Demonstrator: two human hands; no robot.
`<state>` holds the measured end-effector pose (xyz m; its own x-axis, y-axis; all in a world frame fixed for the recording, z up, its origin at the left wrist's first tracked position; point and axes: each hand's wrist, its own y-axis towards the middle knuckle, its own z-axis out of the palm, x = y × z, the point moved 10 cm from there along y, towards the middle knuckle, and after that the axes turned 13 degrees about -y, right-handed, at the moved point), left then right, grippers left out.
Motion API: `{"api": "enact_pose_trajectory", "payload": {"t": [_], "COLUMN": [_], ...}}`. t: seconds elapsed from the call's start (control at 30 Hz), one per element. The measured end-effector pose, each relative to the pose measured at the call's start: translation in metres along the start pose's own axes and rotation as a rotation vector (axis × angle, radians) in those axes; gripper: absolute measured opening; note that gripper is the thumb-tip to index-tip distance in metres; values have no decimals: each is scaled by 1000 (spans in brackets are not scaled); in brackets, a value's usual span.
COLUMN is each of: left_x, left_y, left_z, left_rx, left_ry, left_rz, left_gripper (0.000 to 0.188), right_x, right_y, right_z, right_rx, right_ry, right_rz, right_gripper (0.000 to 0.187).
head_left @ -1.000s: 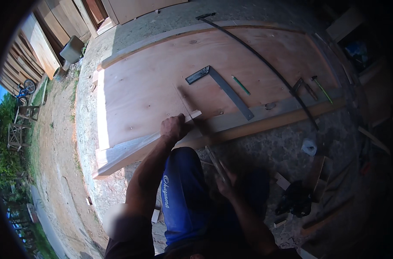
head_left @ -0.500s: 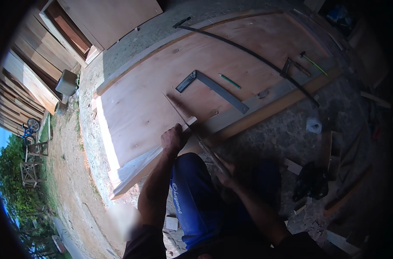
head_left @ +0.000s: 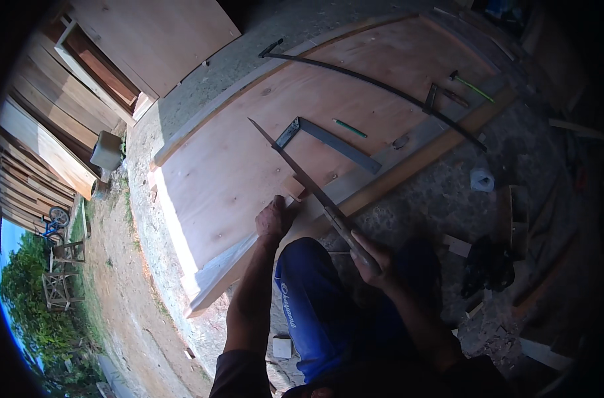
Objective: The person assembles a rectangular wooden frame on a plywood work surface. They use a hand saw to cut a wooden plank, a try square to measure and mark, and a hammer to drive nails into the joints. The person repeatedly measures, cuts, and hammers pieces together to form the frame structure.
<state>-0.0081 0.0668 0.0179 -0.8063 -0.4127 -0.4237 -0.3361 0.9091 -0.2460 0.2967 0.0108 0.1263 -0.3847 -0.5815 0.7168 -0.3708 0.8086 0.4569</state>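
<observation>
My right hand [head_left: 374, 263] is wrapped round the handle of a handsaw [head_left: 313, 188], whose long narrow blade slants up and to the left over the panel. Just left of the blade, my left hand [head_left: 273, 217] grips a small piece of wood [head_left: 293, 186] at the near edge of a large plywood panel [head_left: 229, 159] with a wooden frame. Beyond the saw tip's side lies a metal try square [head_left: 338, 142], with a green pencil [head_left: 350, 128] past it. Whether the blade touches the wood piece is hard to tell.
A long dark clamp bar [head_left: 362, 76] crosses the panel. At the panel's right end lies a green-handled hammer [head_left: 471, 86]. Wood offcuts [head_left: 456, 245] and a black plastic bag [head_left: 486, 266] lie on the floor at right. My blue-trousered knee [head_left: 308, 265] is against the near edge.
The saw has come up from the wood piece, its blade now higher and further right. My right hand has risen with it, while my left hand stays on the wood piece.
</observation>
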Motion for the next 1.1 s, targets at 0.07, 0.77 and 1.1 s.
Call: {"api": "enact_pose_trajectory", "payload": {"t": [0.07,0.77,1.1], "left_x": [19,180,162], "left_y": [-10,-102,-98], "left_z": [-15,-44,-47], "left_rx": [-110,-345,-344], "left_ry": [-82,-51,-134], "left_rz": [76,-56,21], "left_gripper": [52,91,90], "right_x": [-7,-155,-122], "right_y": [13,78,124], "right_z": [-13,13,271], "right_rx": [4,945,545], "right_ry": [-67,-1192,-623], "right_rz": [-37,35,99], "right_gripper": [48,63,70]}}
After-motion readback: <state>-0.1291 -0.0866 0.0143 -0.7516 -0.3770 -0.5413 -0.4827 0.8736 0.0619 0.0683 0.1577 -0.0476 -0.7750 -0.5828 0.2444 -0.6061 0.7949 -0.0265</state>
